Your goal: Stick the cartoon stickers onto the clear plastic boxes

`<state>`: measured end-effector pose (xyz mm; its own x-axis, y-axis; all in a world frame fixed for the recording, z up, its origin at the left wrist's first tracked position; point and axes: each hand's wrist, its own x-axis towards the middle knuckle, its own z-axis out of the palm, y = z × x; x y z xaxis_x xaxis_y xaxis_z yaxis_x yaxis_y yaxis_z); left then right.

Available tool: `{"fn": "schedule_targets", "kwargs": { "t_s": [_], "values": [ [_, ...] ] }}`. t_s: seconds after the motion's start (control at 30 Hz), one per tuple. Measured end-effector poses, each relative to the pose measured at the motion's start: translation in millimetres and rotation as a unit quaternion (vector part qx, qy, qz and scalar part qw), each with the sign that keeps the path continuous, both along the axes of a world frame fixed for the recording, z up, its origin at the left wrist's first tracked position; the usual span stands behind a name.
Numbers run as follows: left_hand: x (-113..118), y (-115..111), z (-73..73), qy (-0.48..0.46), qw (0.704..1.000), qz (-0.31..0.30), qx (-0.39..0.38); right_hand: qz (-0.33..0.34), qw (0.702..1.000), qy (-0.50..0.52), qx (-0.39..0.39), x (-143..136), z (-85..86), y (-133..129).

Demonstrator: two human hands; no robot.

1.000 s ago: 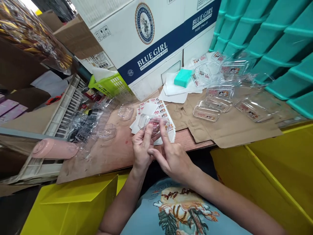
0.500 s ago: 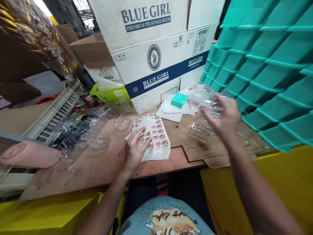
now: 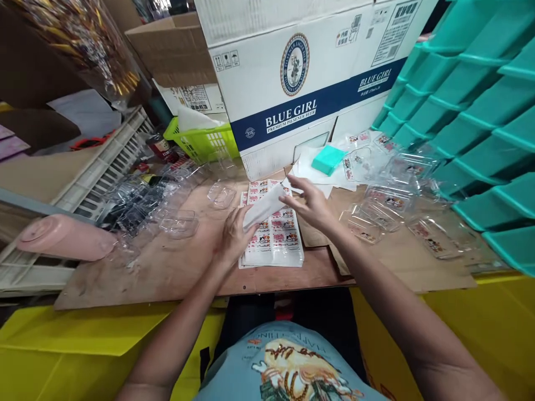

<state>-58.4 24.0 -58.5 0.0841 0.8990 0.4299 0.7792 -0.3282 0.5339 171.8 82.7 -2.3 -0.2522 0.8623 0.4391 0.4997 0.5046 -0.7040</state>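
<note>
My left hand (image 3: pixel 234 231) is closed on the lower left end of a white paper strip (image 3: pixel 264 207), which is raised at a slant over the sticker sheets (image 3: pixel 278 245). Near the strip's upper right end is my right hand (image 3: pixel 308 203), its thumb and fingers apart, with nothing held. The sheets lie on the wooden table and carry rows of pink and orange cartoon stickers. Clear plastic cases with stickers (image 3: pixel 387 200) lie to the right of my right hand. An unlabelled clear case (image 3: pixel 221 195) sits left of the sheets.
White beer cartons (image 3: pixel 271 125) stand behind the sheets. Teal bins (image 3: pixel 472 125) are stacked at the right. A teal block (image 3: pixel 329 160) rests on white papers. On the left are a green basket (image 3: pixel 204 142), a pink bottle (image 3: pixel 67 238) and piled clear cases (image 3: pixel 179 223).
My right hand has left the clear cases on the right and come back over the sheets. My left hand now holds the paper strip raised. The view has shifted.
</note>
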Motion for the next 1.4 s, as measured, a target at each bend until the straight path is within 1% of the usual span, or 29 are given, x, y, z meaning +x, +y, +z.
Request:
{"fn": "schedule_targets", "kwargs": {
  "t_s": [0.03, 0.1, 0.13, 0.2, 0.27, 0.33, 0.37, 0.4, 0.43, 0.5, 0.53, 0.57, 0.6, 0.67, 0.77, 0.8, 0.83, 0.87, 0.9, 0.93, 0.97, 1.0, 1.03, 1.07, 1.13, 1.23, 1.3, 1.4],
  "values": [
    [1, -4, 2.8, 0.0, 1.0, -0.018, 0.009, 0.011, 1.0, -0.011, -0.015, -9, -4.9, 3],
    [0, -14, 9.7, -0.008, 0.999, -0.038, 0.032, 0.022, 0.999, -0.041, -0.023, -16, -10.5, 5],
    [0, -19, 13.8, -0.016, 0.998, -0.039, 0.047, 0.035, 0.998, -0.047, -0.017, -15, -11.5, 2],
    [-2, -30, 23.9, -0.044, 0.996, -0.046, 0.067, 0.076, 0.997, -0.025, 0.001, -8, -10.9, -7],
    [-2, -40, 36.7, -0.113, 0.99, -0.056, 0.059, 0.104, 0.994, 0.03, 0.0, 1, -8.1, -20],
    [0, -47, 51.6, -0.233, 0.972, -0.029, 0.015, 0.097, 0.987, 0.115, -0.059, 9, -3.4, -31],
    [2, -49, 59.0, -0.306, 0.952, -0.006, -0.011, 0.08, 0.978, 0.162, -0.101, 11, -0.4, -36],
    [5, -50, 65.8, -0.383, 0.923, 0.011, -0.037, 0.061, 0.966, 0.208, -0.141, 13, 2.9, -39],
    [8, -49, 71.4, -0.456, 0.887, 0.013, -0.068, 0.042, 0.953, 0.248, -0.171, 13, 6.3, -42],
    [14, -48, 78.3, -0.571, 0.807, -0.028, -0.149, 0.004, 0.933, 0.305, -0.191, 14, 12.0, -46],
    [18, -48, 79.3, -0.604, 0.771, -0.055, -0.195, -0.011, 0.928, 0.322, -0.188, 14, 13.6, -47],
    [21, -49, 79.0, -0.62, 0.744, -0.071, -0.237, -0.02, 0.925, 0.332, -0.184, 14, 14.2, -48],
    [23, -50, 77.7, -0.626, 0.728, -0.077, -0.268, -0.024, 0.924, 0.336, -0.182, 15, 13.7, -49],
    [26, -53, 74.2, -0.631, 0.718, -0.065, -0.286, -0.022, 0.922, 0.337, -0.189, 20, 10.3, -50],
    [26, -57, 70.7, -0.631, 0.717, -0.049, -0.292, 0.001, 0.922, 0.323, -0.214, 32, 4.8, -50],
    [25, -57, 70.1, -0.626, 0.719, -0.049, -0.299, 0.0, 0.927, 0.311, -0.211, 35, 4.2, -50],
    [25, -57, 69.4, -0.621, 0.722, -0.047, -0.303, -0.016, 0.938, 0.291, -0.188, 37, 4.5, -51],
    [27, -57, 68.2, -0.618, 0.726, -0.042, -0.298, -0.047, 0.954, 0.26, -0.142, 37, 5.6, -52],
    [29, -57, 66.4, -0.621, 0.731, -0.031, -0.283, -0.087, 0.969, 0.218, -0.077, 36, 7.3, -56],
    [33, -57, 64.0, -0.629, 0.733, -0.017, -0.259, -0.123, 0.979, 0.165, -0.002, 31, 9.1, -61],
    [38, -56, 61.0, -0.64, 0.732, -0.001, -0.231, -0.143, 0.982, 0.106, 0.068, 25, 10.5, -67],
    [44, -56, 57.6, -0.653, 0.729, 0.013, -0.204, -0.139, 0.982, 0.047, 0.121, 16, 11.1, -75],
    [49, -55, 54.1, -0.665, 0.723, 0.022, -0.186, -0.113, 0.982, -0.008, 0.154, 6, 10.6, -83],
    [54, -55, 50.8, -0.675, 0.716, 0.025, -0.177, -0.079, 0.981, -0.052, 0.168, -4, 8.7, -90],
    [61, -56, 45.9, -0.692, 0.698, 0.019, -0.182, -0.033, 0.981, -0.101, 0.165, -23, 1.5, -102],
    [63, -59, 43.4, -0.709, 0.673, 0.013, -0.209, -0.042, 0.985, -0.093, 0.141, -36, -12.2, -104],
    [60, -60, 43.6, -0.711, 0.667, 0.015, -0.223, -0.043, 0.988, -0.071, 0.133, -36, -18.5, -100],
    [59, -61, 43.0, -0.706, 0.67, 0.02, -0.23, -0.034, 0.99, -0.055, 0.125, -32, -21.7, -94]
  ]
}}
